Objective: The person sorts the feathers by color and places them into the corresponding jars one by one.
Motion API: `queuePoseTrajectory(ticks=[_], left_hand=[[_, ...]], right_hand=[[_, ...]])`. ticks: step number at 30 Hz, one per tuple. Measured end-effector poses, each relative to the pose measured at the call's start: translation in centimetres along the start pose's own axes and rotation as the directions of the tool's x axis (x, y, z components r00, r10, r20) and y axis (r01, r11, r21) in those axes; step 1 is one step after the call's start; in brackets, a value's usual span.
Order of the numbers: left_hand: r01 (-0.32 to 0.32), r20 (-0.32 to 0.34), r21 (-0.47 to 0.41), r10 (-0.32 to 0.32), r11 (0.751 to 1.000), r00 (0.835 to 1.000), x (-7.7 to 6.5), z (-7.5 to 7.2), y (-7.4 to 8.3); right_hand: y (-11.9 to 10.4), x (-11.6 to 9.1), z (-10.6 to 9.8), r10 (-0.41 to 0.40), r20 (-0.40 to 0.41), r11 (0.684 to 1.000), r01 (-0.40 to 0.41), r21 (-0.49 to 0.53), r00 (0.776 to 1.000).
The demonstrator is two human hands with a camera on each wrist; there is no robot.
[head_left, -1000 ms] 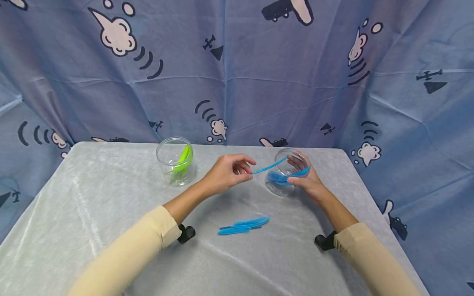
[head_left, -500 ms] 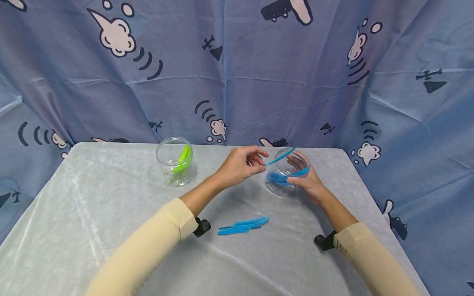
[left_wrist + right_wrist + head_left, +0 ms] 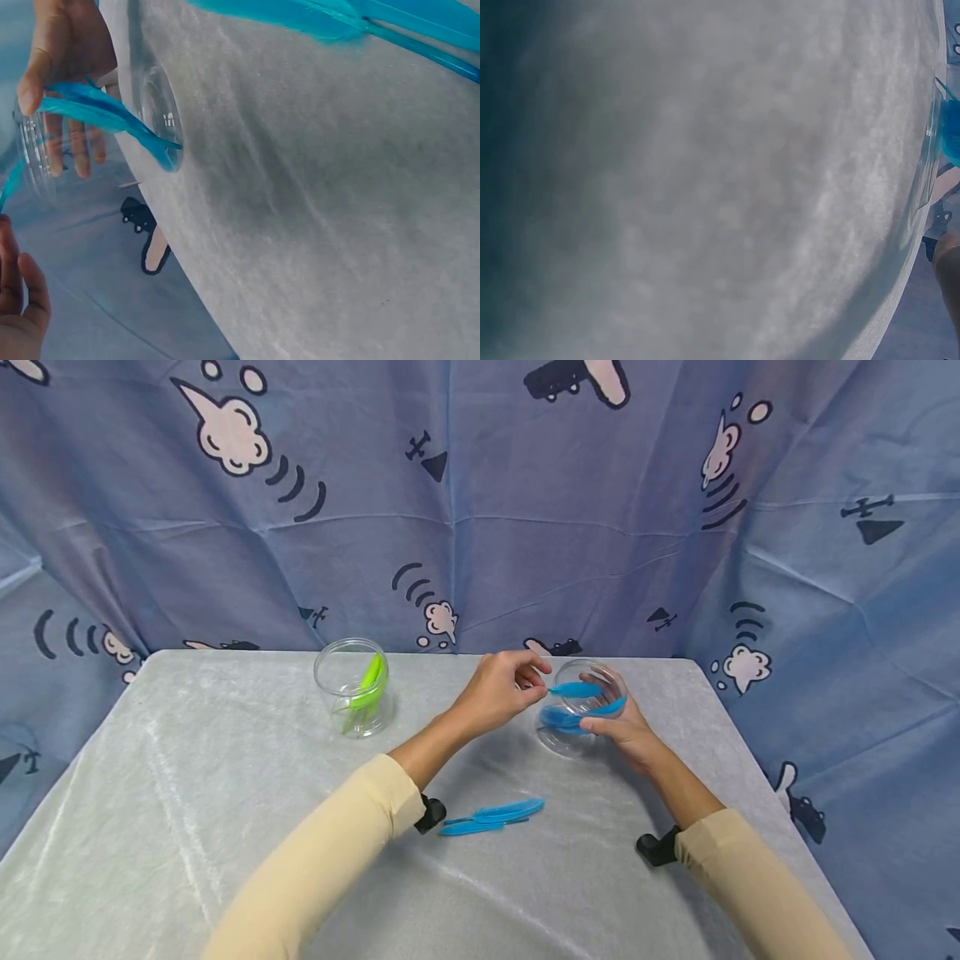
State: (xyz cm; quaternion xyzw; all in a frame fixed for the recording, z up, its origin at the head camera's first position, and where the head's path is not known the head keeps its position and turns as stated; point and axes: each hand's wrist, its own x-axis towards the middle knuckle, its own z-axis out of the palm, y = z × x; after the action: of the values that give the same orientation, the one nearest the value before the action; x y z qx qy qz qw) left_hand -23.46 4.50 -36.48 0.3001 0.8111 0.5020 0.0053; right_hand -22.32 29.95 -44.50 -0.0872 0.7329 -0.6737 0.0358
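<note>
My left hand (image 3: 498,695) pinches a blue feather (image 3: 576,690) by its quill end. The feather lies across the mouth of a clear jar (image 3: 561,746), vane pointing right. Around the jar's right side, my right hand (image 3: 632,737) holds it with the thumb in front. Several blue feathers (image 3: 558,718) are inside that jar. In the left wrist view the pinched feather (image 3: 9,186) stands at the rim, and a feather (image 3: 97,112) shows through the jar wall. The right wrist view catches only the jar's edge and some blue feather (image 3: 951,131).
A second clear jar (image 3: 330,693) with green feathers (image 3: 367,685) stands at the back left. Several blue feathers (image 3: 510,811) lie on the grey cloth-covered table (image 3: 225,827) in front of the hands. A patterned blue curtain (image 3: 495,568) hangs behind the table's far edge.
My left hand has moved right and slightly away, carrying the blue feather from left of the jar to over its mouth. The right hand and jar stay put.
</note>
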Motion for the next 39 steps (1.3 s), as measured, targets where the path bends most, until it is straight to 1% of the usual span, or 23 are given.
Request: queuePoseTrajectory(ticks=[7, 13, 18, 20, 22, 25, 30, 35, 39], left_hand=[[-0.003, -0.022, 0.007, 0.003, 1.000, 1.000, 0.8, 0.4, 0.3], [0.030, -0.045, 0.047, -0.028, 0.998, 0.999, 1.4, 0.7, 0.6], [0.052, -0.056, 0.064, -0.048, 0.997, 0.997, 1.8, 1.2, 0.7], [0.051, -0.056, 0.056, -0.047, 0.997, 0.997, 1.9, 1.4, 0.8], [0.048, -0.051, 0.031, -0.046, 0.998, 0.998, 1.9, 1.5, 0.8], [0.038, -0.018, -0.053, -0.039, 0.998, 0.999, 1.8, 1.7, 0.7], [0.011, 0.065, -0.175, 0.000, 0.985, 0.998, 1.4, 1.8, 0.3], [-0.013, 0.124, -0.236, 0.043, 0.972, 0.991, 1.1, 1.6, 0.1], [-0.011, 0.196, -0.263, 0.065, 0.965, 0.978, 1.0, 1.6, 0.0]], right_hand=[[-0.2, 0.0, -0.1, 0.023, 0.007, 1.000, -0.023, 0.016, 1.000], [-0.3, 0.1, 0.0, 0.042, 0.005, 0.999, -0.042, 0.013, 0.999], [-0.3, 0.2, 0.1, 0.009, 0.028, 0.999, -0.010, 0.043, 1.000], [-0.2, 0.2, 0.1, -0.008, 0.038, 0.998, 0.006, 0.057, 0.999], [-0.1, 0.1, 0.1, -0.017, 0.043, 0.998, 0.015, 0.067, 0.999], [0.0, 0.1, 0.0, -0.020, 0.045, 0.997, 0.016, 0.073, 0.999], [0.0, 0.2, 0.0, -0.013, 0.048, 0.998, 0.010, 0.065, 0.999], [0.1, 0.2, -0.1, -0.015, 0.042, 0.998, 0.012, 0.056, 0.999], [0.2, 0.1, -0.2, 0.001, 0.032, 0.998, -0.003, 0.060, 1.000]])
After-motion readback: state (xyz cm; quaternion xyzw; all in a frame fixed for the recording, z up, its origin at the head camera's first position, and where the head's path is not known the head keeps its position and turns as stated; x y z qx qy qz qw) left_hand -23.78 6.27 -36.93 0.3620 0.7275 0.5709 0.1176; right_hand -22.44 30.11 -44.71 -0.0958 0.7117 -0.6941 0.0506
